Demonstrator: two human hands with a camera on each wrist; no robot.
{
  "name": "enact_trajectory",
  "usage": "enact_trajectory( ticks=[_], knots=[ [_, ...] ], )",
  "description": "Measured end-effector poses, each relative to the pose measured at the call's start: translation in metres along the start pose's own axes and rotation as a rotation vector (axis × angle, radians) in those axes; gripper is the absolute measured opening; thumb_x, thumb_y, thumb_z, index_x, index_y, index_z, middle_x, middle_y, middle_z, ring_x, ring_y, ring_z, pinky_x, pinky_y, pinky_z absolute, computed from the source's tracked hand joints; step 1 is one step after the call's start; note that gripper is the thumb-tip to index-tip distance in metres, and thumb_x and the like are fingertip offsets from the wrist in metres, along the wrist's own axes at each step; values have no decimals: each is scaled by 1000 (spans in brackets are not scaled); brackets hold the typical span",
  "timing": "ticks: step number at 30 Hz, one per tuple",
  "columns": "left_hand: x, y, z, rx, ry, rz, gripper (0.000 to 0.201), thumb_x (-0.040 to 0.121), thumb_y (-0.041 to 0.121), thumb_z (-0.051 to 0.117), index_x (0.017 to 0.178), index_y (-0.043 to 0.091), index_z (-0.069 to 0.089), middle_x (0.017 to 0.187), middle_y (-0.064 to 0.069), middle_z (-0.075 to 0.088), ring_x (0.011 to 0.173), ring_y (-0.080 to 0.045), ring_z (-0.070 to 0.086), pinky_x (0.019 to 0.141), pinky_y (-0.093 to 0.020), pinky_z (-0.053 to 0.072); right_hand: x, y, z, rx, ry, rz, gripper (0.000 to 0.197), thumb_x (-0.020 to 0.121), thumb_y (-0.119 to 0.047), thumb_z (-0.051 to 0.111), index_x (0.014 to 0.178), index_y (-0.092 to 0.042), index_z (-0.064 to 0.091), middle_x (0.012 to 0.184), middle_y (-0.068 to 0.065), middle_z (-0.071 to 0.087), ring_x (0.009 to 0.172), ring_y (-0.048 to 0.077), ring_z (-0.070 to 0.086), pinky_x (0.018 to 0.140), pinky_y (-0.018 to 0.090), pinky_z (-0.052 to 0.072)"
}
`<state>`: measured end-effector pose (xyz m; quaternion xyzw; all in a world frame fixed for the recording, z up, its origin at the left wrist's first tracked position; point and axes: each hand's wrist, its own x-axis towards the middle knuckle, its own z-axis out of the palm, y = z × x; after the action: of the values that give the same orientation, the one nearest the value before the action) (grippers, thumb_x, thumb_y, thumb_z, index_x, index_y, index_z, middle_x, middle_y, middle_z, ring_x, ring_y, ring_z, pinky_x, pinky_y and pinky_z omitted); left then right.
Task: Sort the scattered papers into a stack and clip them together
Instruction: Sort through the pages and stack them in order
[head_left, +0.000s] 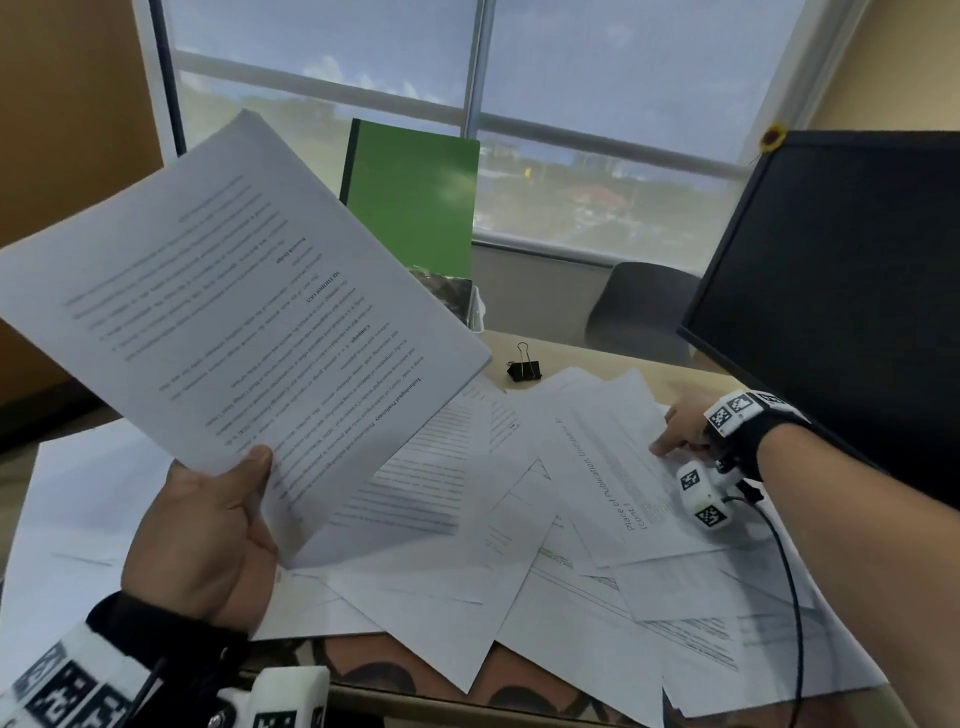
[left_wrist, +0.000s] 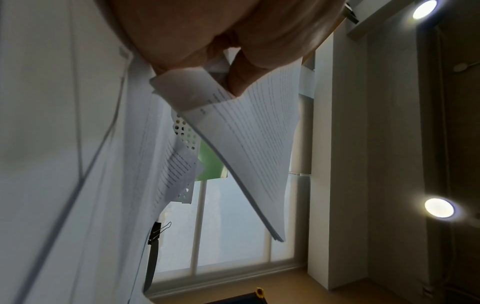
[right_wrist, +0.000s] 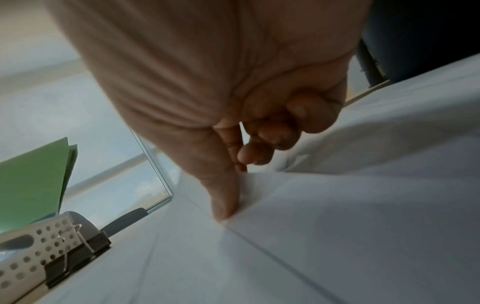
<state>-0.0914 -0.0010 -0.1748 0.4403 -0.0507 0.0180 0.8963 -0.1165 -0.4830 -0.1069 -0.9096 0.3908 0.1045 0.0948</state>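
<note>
- Papers (head_left: 519, 530) are lying messy near the clip (head_left: 524, 364).
- Left hand (head_left: 208, 540) is gripping the stack (head_left: 234, 322) up high, keeping it tidy.
- Right hand (head_left: 683, 428) is pinching another sheet (head_left: 613, 467) beside the clip.

The held stack of papers (head_left: 228, 317) hides the desk's far left and the left hand's (head_left: 208, 540) fingers. Print on the scattered sheets (head_left: 519, 545) is too blurred to read. The frame edge cuts the monitor (head_left: 841, 291).
</note>
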Motion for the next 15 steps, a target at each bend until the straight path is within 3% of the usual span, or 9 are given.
enact_trajectory(
  ticks=[2,5,7,10,12,14,15],
  knots=[
    [1,-1,-2,-14,21,1,40,107,-3,40,126,28,57,93,24,79,83,7,74,64,-11,58,-5,2,3,46,6,-2,34,74,-31,88,68,-10,61,60,4,61,57,22,56,59,26,46],
    [3,-1,-4,-31,54,-20,36,107,-1,43,121,29,59,99,21,79,82,5,74,64,-13,59,-16,5,-2,5,52,-55,24,87,-24,75,73,-20,56,74,0,59,63,15,54,56,24,43],
    [6,-2,-8,-42,65,-44,34,106,1,46,119,29,61,95,21,79,84,4,74,64,-15,60,-27,3,-18,33,201,-119,14,90,-17,67,78,-17,60,88,7,67,70,18,58,58,26,42],
    [8,-3,-11,-62,77,-66,35,107,4,48,131,26,61,97,17,80,85,-2,76,65,-22,63,-58,-8,-54,370,459,-209,6,93,-8,62,93,-14,61,98,11,66,77,25,58,63,29,40],
    [8,-4,-13,-78,65,-85,37,107,4,47,135,24,60,99,12,81,86,-7,78,65,-29,64,-78,-18,-66,635,498,-259,9,94,-8,60,99,-15,64,95,7,67,82,27,63,64,30,48],
    [7,-2,-11,-108,48,-79,34,107,3,44,123,25,64,94,11,81,81,-7,78,60,-28,63,-91,-34,-62,837,448,-252,9,87,-9,64,93,-12,70,92,9,74,83,32,72,72,45,61],
    [6,-1,-10,-129,47,-81,33,107,3,43,117,26,65,93,11,81,80,-6,78,59,-26,63,-96,-45,-56,885,409,-252,10,83,-9,65,91,-9,72,91,13,76,85,35,74,78,55,61]
  ],
)
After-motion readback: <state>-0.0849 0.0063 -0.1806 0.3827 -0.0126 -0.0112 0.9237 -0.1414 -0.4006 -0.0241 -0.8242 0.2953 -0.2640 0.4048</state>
